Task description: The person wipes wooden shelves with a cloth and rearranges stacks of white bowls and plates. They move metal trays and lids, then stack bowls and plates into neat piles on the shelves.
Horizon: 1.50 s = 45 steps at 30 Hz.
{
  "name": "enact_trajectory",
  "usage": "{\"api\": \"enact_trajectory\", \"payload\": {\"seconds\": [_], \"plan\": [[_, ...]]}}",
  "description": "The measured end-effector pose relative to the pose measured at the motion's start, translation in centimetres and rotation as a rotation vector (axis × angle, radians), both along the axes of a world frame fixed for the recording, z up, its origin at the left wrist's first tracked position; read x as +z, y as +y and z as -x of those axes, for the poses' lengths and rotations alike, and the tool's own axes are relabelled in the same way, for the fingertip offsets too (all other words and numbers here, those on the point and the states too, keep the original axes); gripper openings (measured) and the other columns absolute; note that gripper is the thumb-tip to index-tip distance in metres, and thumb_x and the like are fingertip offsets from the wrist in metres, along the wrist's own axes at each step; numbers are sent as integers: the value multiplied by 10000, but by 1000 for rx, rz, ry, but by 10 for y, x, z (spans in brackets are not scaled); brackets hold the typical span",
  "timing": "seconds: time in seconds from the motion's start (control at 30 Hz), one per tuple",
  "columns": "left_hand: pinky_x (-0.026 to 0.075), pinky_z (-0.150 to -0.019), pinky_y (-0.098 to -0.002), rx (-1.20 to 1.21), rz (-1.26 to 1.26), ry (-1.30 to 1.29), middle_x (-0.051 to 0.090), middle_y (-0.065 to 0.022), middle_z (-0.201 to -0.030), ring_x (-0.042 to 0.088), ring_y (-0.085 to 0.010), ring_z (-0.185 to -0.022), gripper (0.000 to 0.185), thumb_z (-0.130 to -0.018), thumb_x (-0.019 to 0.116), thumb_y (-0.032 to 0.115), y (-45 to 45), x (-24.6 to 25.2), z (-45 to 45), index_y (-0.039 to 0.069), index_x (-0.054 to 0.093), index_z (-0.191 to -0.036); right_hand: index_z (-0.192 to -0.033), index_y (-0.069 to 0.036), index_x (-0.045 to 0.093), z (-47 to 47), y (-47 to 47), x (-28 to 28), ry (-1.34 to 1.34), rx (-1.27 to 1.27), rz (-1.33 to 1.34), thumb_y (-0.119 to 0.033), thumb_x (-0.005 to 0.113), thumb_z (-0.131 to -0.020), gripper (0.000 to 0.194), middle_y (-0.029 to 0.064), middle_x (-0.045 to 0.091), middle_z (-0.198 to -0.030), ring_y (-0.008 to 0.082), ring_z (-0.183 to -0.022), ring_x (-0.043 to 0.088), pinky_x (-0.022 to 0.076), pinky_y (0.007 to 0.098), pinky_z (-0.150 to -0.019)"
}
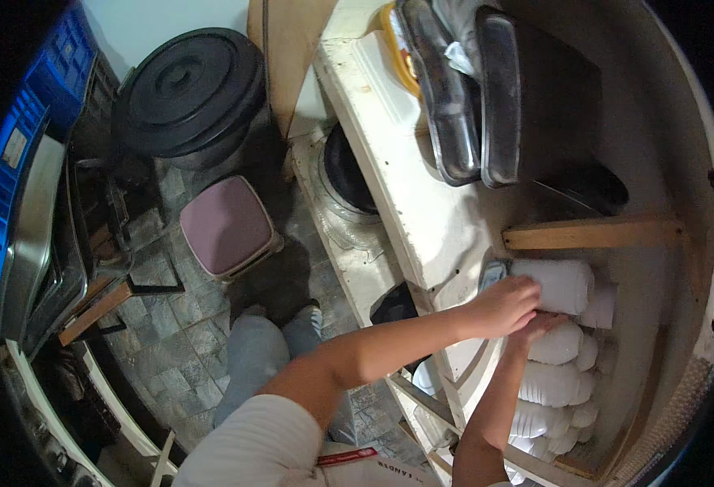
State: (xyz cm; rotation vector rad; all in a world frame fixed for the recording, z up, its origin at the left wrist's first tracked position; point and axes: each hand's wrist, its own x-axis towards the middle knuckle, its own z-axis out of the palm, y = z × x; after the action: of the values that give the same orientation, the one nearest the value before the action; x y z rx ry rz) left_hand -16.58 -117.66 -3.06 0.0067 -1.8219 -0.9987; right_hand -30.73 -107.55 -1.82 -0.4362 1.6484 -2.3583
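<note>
My left hand [509, 304] reaches across to a shelf at the right, its fingers curled against the near end of a white cylindrical package [555, 286]. Just below it, my right hand [538, 327] lies close by or touching, over the top of a white rounded bundle [555, 344]. The fingers overlap, and whether either hand grips something is hidden. More white bundles [548, 383] lie stacked under my right hand. A small clear or bluish object [493, 275] rests beside the white package, left of my left hand.
Dark metal baking pans [500, 97] stand on the cream shelf [393, 164], above a wooden bar [594, 233]. On the tiled floor are a pink-topped stool [228, 226] and a black-lidded bin [189, 91]. Trays [31, 231] and blue crates [59, 67] stand at left.
</note>
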Motion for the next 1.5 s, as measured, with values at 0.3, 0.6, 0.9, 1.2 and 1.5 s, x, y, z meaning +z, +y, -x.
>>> {"api": "enact_trajectory", "payload": {"seconds": [0.3, 0.6, 0.9, 1.2, 1.5], "plan": [[449, -687, -413, 759, -865, -686, 590, -116, -813, 577, -303, -732, 285, -758, 696, 270, -44, -309, -315, 17, 606, -855, -1267, -33, 388, -67, 34, -6, 682, -374, -692, -176, 425, -904, 392, 136, 387, -1317, 263, -1176, 398, 370, 376, -981], [247, -1077, -433, 675, -2182, 391, 352, -166, -1359, 350, -308, -1263, 839, -767, 701, 488, -65, -464, -311, -43, 344, -1309, -1318, 28, 343, -82, 2, -39, 1052, 183, -1375, -278, 406, -946, 486, 218, 275, -1394, 367, -1299, 265, 200, 419, -1080], [421, -956, -508, 684, -1890, 787, 412, -113, -1304, 406, -283, -1202, 685, -778, 744, 282, -63, -502, -320, 39, 384, -1308, -1340, 45, 294, -71, 6, -43, 1056, 190, -1407, -307, 366, -956, 526, 210, 235, -1408, 349, -1317, 222, 162, 414, -1092], [369, -936, -598, 894, -1986, 494, 300, -129, -1418, 340, -311, -1266, 858, -778, 650, 550, 28, -494, -430, 124, 244, -1403, -1314, 7, 365, -74, -3, -48, 1150, 127, -1327, -330, 398, -932, 511, 234, 312, -1368, 403, -1251, 312, 236, 442, -1049], [305, -948, -580, 812, -2122, 110, 196, -96, -1490, 243, -341, -1336, 1042, -738, 617, 651, 254, -456, -483, 144, 56, -1455, -1327, -59, 391, -74, -2, -53, 1143, 78, -1341, -410, 424, -913, 543, 189, 330, -1387, 362, -1283, 314, 214, 463, -1055]]}}
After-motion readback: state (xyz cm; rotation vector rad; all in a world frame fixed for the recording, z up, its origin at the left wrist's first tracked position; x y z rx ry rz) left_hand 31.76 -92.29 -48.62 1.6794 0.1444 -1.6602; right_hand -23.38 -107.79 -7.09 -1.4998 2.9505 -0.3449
